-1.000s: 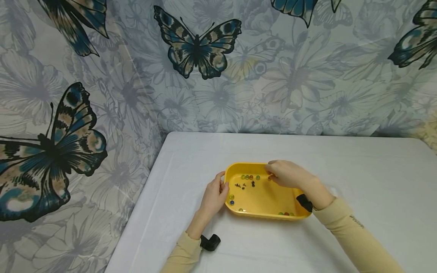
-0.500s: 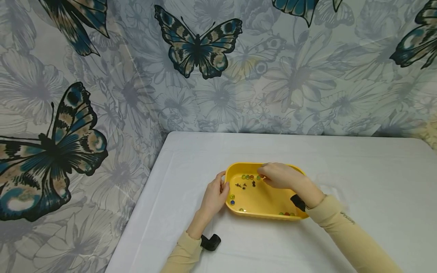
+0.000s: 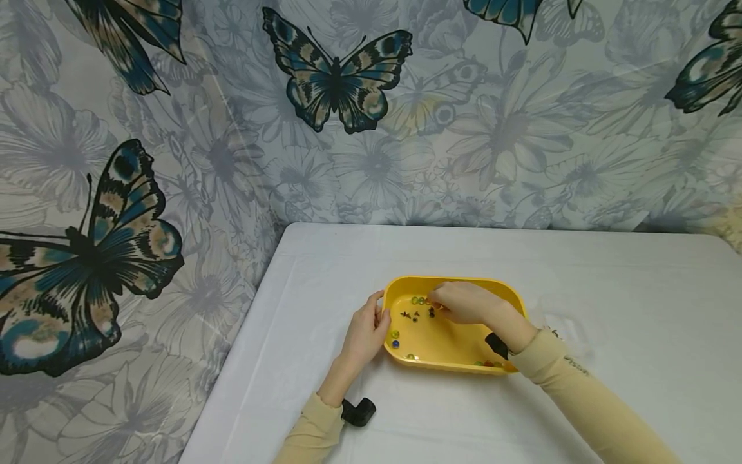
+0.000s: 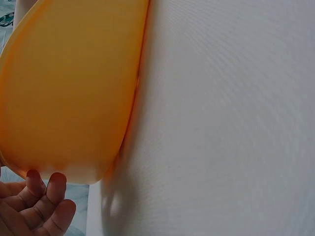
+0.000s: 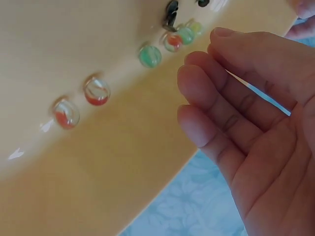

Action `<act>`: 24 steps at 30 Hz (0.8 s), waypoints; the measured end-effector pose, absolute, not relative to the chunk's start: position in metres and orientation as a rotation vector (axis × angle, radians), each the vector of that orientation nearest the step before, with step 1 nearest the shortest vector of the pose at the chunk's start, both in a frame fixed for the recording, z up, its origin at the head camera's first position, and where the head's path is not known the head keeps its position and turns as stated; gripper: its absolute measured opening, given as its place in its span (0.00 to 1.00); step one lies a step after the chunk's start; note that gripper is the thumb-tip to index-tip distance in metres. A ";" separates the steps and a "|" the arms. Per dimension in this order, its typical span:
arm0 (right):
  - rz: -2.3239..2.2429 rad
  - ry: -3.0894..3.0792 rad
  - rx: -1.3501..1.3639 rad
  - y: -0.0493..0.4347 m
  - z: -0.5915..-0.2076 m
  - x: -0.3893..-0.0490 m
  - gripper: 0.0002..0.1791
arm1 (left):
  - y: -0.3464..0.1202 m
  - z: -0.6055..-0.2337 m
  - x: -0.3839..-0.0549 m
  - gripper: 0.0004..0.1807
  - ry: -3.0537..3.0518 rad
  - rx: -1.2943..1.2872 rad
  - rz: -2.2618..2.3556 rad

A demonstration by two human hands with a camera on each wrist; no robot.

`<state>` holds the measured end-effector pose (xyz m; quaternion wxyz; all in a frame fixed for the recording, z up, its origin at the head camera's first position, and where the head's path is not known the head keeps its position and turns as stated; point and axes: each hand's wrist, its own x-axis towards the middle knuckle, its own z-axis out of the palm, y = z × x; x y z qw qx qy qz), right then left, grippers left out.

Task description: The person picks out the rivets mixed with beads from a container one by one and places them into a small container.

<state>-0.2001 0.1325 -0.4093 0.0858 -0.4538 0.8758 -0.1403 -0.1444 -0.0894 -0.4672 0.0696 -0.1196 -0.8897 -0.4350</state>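
Presently, the left hand [image 3: 366, 330] grips the yellow tray [image 3: 446, 348] on the desk [image 3: 637, 303]; the right hand [image 3: 468, 303], curved, sits beside marbles [image 5: 149, 56] inside, pinch undeterminable; light touch advised, lest they roll

Marbles [image 5: 149, 56] edge the yellow tray [image 3: 445, 345], leaving its near middle free.
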 end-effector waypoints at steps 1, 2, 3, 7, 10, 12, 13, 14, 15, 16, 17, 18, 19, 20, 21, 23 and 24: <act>-0.414 2.611 -1.351 0.131 -0.410 -0.200 0.09 | -0.089 -0.467 -0.144 0.22 -2.677 -0.361 -1.308; -0.408 2.613 -1.344 0.130 -0.410 -0.199 0.10 | -0.089 -0.467 -0.144 0.22 -2.677 -0.360 -1.307; -0.395 2.615 -1.310 0.129 -0.409 -0.198 0.10 | -0.089 -0.466 -0.144 0.22 -2.677 -0.360 -1.307; -0.359 2.617 -1.298 0.125 -0.411 -0.198 0.10 | -0.089 -0.467 -0.144 0.22 -2.670 -0.367 -1.308; -0.328 2.621 -1.307 0.123 -0.412 -0.198 0.10 | -0.089 -0.467 -0.144 0.21 -2.670 -0.369 -1.304; -0.318 2.618 -1.302 0.122 -0.413 -0.198 0.09 | -0.089 -0.466 -0.144 0.21 -2.676 -0.365 -1.297; -0.316 2.615 -1.299 0.121 -0.413 -0.198 0.09 | -0.089 -0.465 -0.144 0.21 -2.680 -0.364 -1.295; -0.317 2.613 -1.296 0.121 -0.414 -0.198 0.09 | -0.089 -0.465 -0.143 0.21 -2.683 -0.362 -1.291; -0.321 2.610 -1.296 0.121 -0.415 -0.199 0.10 | -0.089 -0.465 -0.144 0.21 -2.684 -0.362 -1.290; -0.320 2.608 -1.291 0.120 -0.415 -0.199 0.10 | -0.089 -0.465 -0.144 0.21 -2.684 -0.363 -1.289; -0.322 2.605 -1.289 0.120 -0.416 -0.199 0.10 | -0.089 -0.465 -0.144 0.21 -2.683 -0.364 -1.287; -0.323 2.603 -1.287 0.120 -0.416 -0.199 0.10 | -0.089 -0.466 -0.144 0.21 -2.682 -0.366 -1.285; -0.327 2.601 -1.291 0.119 -0.417 -0.199 0.10 | -0.089 -0.466 -0.144 0.21 -2.681 -0.368 -1.284; -0.333 2.598 -1.289 0.119 -0.417 -0.199 0.10 | -0.089 -0.466 -0.144 0.21 -2.679 -0.370 -1.283; -0.338 2.596 -1.292 0.119 -0.417 -0.200 0.11 | -0.089 -0.466 -0.144 0.21 -2.677 -0.372 -1.282; -0.347 2.592 -1.291 0.118 -0.418 -0.199 0.12 | -0.089 -0.467 -0.144 0.21 -2.674 -0.375 -1.279; -0.351 2.591 -1.291 0.117 -0.418 -0.199 0.12 | -0.089 -0.467 -0.144 0.21 -2.672 -0.377 -1.278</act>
